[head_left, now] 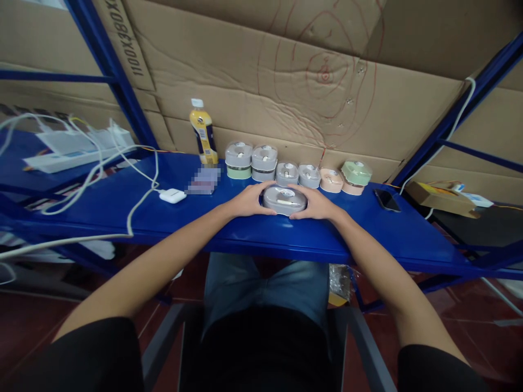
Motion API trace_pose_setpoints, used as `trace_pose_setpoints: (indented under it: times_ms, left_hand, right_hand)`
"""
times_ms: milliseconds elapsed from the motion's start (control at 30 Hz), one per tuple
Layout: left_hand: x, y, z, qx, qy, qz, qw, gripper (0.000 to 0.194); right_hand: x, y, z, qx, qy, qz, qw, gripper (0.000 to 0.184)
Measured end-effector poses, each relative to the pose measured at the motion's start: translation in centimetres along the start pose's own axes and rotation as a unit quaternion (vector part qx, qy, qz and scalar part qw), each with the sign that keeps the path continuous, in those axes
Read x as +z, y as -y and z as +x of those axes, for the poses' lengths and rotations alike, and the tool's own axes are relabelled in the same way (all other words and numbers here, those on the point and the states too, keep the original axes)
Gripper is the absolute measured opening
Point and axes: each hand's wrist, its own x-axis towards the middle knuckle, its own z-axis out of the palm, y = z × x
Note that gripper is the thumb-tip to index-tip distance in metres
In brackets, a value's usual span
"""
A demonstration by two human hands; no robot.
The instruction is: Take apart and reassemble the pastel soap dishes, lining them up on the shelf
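Fingers of the left hand and right hand clasp both ends of a grey lidded box at the blue table, open surface before its front edge. Behind stand three two-high stacks and three single boxes; cardboard reads "1100X380X."

My left hand and right hand are cupping a gray oval box from either side at the blue table. Behind it, clear-topped boxes are standing in a row, some stacked; a yellow bottle is standing farther left, and a dark phone is lying to the right.
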Motion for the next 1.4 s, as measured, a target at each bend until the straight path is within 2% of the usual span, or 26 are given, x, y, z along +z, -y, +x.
trace_pose_setpoints:
  times_ms: [133,267,333,433,533,700,1000,1300,1400]
  left_hand:
    - [-0.1,-0.6,0.0,-0.012,-0.054,-0.022,0.998,0.111]
    - [0.1,-0.7,0.2,0.003,-0.113,-0.031,0.993,0.087]
    - [0.3,-0.5,0.3,0.003,-0.113,-0.032,0.993,0.077]
    - [0.8,-0.3,0.4,0.000,-0.089,-0.037,0.995,0.069]
    - [1.0,-0.2,0.5,-0.004,-0.065,-0.039,0.997,0.064]
    - [1.0,-0.1,0.6,-0.005,-0.061,-0.035,0.998,0.062]
    - [1.1,0.0,0.6,-0.006,-0.060,-0.031,0.998,0.057]
    - [1.0,0.0,0.5,-0.021,-0.046,-0.019,0.999,0.053]
    - [1.0,-0.1,0.5,-0.023,-0.043,-0.008,0.999,0.053]
  right_hand:
    - [-1.4,0.0,-0.3,0.019,-0.037,-0.008,0.999,0.111]
    - [-4.2,-1.0,-1.1,0.059,-0.156,-0.051,0.985,0.106]
    - [-5.5,-1.6,-1.4,0.125,-0.226,-0.103,0.961,0.104]
    - [-6.4,-2.3,-1.2,0.256,-0.287,-0.210,0.899,0.101]
    - [-6.1,-2.9,0.1,0.336,-0.297,-0.299,0.842,0.095]
    - [-5.1,-3.9,2.4,0.394,-0.284,-0.336,0.807,0.092]
    - [-4.8,-4.6,2.4,0.452,-0.283,-0.288,0.795,0.088]
    - [-4.3,-5.1,2.5,0.450,-0.304,-0.288,0.789,0.109]
    - [-4.3,-5.0,2.4,0.439,-0.316,-0.289,0.790,0.109]
